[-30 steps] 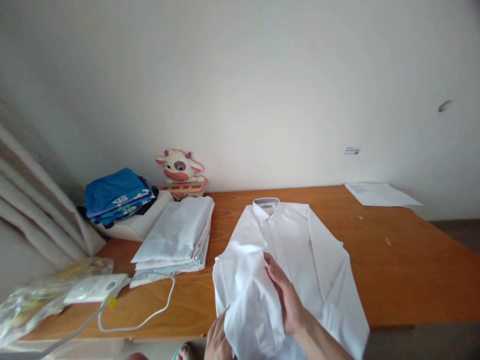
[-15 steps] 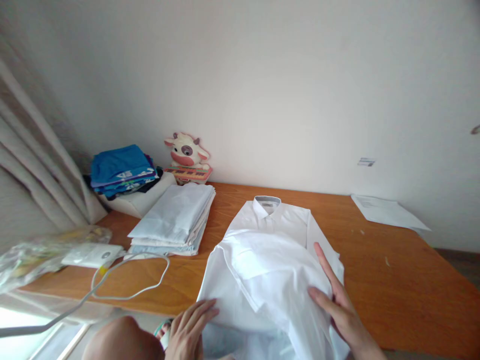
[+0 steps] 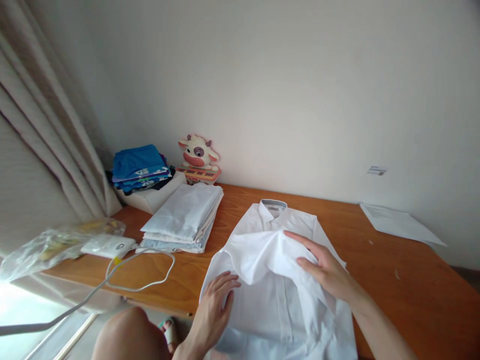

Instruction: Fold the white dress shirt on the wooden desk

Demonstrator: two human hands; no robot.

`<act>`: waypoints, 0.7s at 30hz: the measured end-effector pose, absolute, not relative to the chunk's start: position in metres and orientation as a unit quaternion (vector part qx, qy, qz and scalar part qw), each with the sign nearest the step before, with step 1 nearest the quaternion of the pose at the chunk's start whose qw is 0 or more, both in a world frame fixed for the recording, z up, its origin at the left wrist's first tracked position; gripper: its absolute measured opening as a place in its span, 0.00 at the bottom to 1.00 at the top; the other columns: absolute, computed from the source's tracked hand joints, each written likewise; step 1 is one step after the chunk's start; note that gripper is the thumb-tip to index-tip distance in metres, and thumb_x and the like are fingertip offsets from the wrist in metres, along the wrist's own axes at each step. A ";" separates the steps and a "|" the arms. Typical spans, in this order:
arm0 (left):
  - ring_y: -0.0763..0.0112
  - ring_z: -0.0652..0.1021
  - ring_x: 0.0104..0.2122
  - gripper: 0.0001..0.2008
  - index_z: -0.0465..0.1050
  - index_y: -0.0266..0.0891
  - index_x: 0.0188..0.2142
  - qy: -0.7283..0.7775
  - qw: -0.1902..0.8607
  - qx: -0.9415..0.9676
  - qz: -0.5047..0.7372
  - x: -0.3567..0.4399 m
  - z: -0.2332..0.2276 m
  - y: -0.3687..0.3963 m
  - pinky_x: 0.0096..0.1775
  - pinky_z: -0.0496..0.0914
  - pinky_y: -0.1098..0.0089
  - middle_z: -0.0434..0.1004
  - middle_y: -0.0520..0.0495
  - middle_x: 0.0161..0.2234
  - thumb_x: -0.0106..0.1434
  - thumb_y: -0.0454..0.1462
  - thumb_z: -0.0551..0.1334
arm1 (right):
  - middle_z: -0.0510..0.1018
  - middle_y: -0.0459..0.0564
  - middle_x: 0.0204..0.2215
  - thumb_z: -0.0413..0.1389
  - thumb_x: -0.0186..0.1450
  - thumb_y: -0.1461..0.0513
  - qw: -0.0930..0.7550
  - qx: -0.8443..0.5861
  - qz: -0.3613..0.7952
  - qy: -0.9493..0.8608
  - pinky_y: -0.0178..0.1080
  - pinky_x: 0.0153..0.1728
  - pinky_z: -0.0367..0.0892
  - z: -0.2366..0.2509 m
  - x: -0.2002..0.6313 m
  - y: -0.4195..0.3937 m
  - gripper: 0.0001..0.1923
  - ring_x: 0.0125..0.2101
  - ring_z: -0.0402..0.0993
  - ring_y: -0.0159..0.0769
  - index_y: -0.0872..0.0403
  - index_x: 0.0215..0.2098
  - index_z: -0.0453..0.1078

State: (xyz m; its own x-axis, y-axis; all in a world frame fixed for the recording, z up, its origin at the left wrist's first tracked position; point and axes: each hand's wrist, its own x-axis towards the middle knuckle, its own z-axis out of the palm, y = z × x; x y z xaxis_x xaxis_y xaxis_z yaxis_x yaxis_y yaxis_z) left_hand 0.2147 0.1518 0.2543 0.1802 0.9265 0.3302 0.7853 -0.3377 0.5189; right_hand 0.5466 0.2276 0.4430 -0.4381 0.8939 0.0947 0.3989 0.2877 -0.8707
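A white dress shirt (image 3: 277,300) lies flat on the wooden table (image 3: 405,270), collar toward the wall. My right hand (image 3: 326,272) pinches a raised fold of its sleeve above the chest. My left hand (image 3: 213,305) rests flat, fingers spread, on the shirt's lower left edge near the table's front.
A stack of folded pale shirts (image 3: 185,220) lies left of the shirt. Behind it sit folded blue clothes on a white box (image 3: 140,172) and a cow toy (image 3: 198,157). A white device with a looping cable (image 3: 140,272) and a plastic bag (image 3: 56,242) lie at the left. Papers (image 3: 401,222) rest far right. A curtain (image 3: 48,130) hangs left.
My right hand has gone from lying flat on the shirt to lifting a fold of the sleeve toward the collar. My left hand slid farther onto the shirt.
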 end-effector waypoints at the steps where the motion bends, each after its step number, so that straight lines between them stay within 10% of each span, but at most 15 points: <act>1: 0.55 0.74 0.67 0.19 0.77 0.53 0.58 0.556 0.109 0.769 0.296 0.216 0.254 0.164 0.69 0.68 0.43 0.80 0.49 0.63 0.74 0.32 0.57 | 0.66 0.50 0.74 0.58 0.75 0.54 0.294 -0.409 0.410 -0.760 0.58 0.75 0.50 0.457 0.536 0.226 0.32 0.74 0.58 0.49 0.43 0.75 0.62; 8: 0.49 0.62 0.75 0.37 0.55 0.44 0.76 0.610 0.035 0.721 0.326 0.181 0.220 0.202 0.71 0.66 0.44 0.59 0.37 0.76 0.70 0.34 0.60 | 0.63 0.44 0.75 0.55 0.70 0.65 0.113 -0.382 0.464 -0.791 0.56 0.74 0.54 0.429 0.563 0.217 0.38 0.74 0.60 0.46 0.38 0.76 0.60; 14: 0.50 0.61 0.75 0.27 0.64 0.46 0.71 0.639 0.002 0.717 0.278 0.185 0.213 0.197 0.70 0.66 0.43 0.64 0.42 0.74 0.75 0.39 0.58 | 0.76 0.54 0.66 0.61 0.65 0.59 0.092 -0.526 0.371 -0.760 0.55 0.67 0.67 0.340 0.637 0.259 0.39 0.62 0.77 0.51 0.46 0.74 0.65; 21: 0.50 0.66 0.73 0.22 0.70 0.48 0.66 0.622 0.000 0.714 0.322 0.186 0.222 0.195 0.68 0.70 0.43 0.70 0.43 0.71 0.74 0.36 0.58 | 0.86 0.58 0.46 0.52 0.74 0.42 0.194 -0.523 0.372 -0.742 0.42 0.45 0.75 0.309 0.524 0.352 0.27 0.43 0.83 0.46 0.54 0.50 0.79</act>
